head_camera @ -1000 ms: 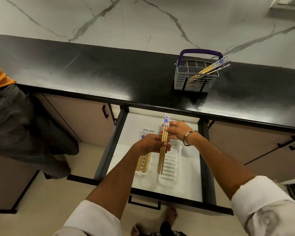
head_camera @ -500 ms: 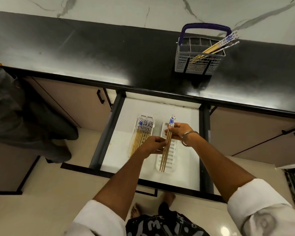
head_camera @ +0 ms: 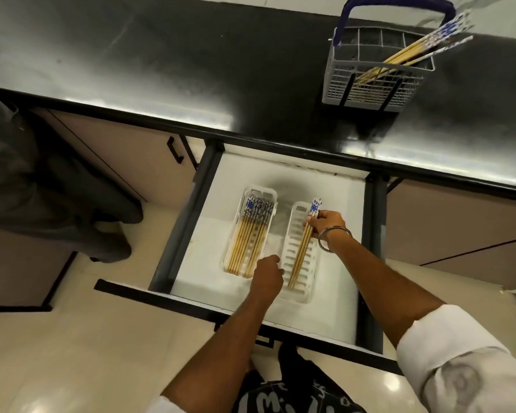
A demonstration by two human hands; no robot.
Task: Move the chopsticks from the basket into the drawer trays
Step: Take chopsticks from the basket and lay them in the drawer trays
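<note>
A few wooden chopsticks with blue-and-white tops (head_camera: 303,248) lie low in the right white slotted tray (head_camera: 292,234) of the open drawer (head_camera: 334,263). My right hand (head_camera: 325,223) pinches them near their patterned ends. My left hand (head_camera: 267,274) hovers at the near end of the trays, fingers curled, holding nothing. The left tray (head_camera: 239,222) holds several chopsticks (head_camera: 249,239) side by side. On the black counter, the grey wire basket (head_camera: 373,76) with a blue handle holds more chopsticks (head_camera: 414,50) leaning to the right.
The black counter edge (head_camera: 251,135) runs above the drawer. Another person's legs (head_camera: 57,204) stand at the left by the cabinets. My own feet (head_camera: 289,362) are under the drawer front. Closed cabinet doors flank the drawer.
My right hand has lowered the chopsticks down into the right tray. My left hand has let go of them and drawn back toward the near end. The camera has tilted further down.
</note>
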